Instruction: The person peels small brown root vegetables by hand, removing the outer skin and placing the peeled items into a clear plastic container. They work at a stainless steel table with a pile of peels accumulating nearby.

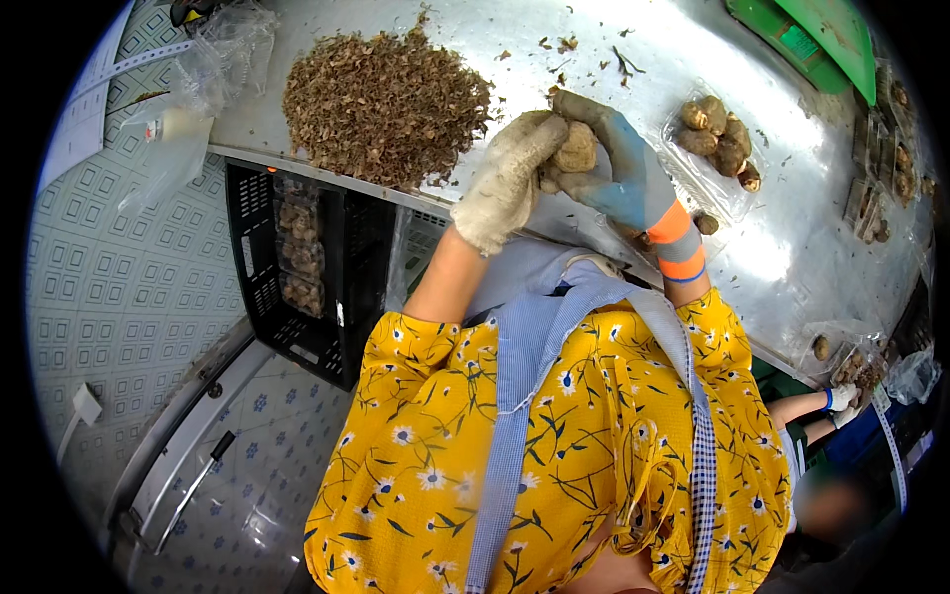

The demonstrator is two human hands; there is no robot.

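Observation:
A rounded brown tuber [577,147], which looks like a small taro corm, is held between my two hands above the metal worktable [534,37]. My left hand [513,167], in a soiled white knit glove, grips its left side. My right hand [620,160], in a grey-blue glove with an orange and grey cuff, curls its finger and thumb around it. Right of my hands, several trimmed corms [716,137] lie in a clear plastic tray [731,197]. A loose corm [706,223] rests near my right cuff, and others there are partly hidden.
A heap of dry brown peelings [386,104] covers the table's left part. Below the edge, a black crate [249,245] holds packed trays [299,249]. Green plastic equipment [801,44] and more filled trays [883,163] stand right. A co-worker's gloved hands [844,401] handle produce at lower right.

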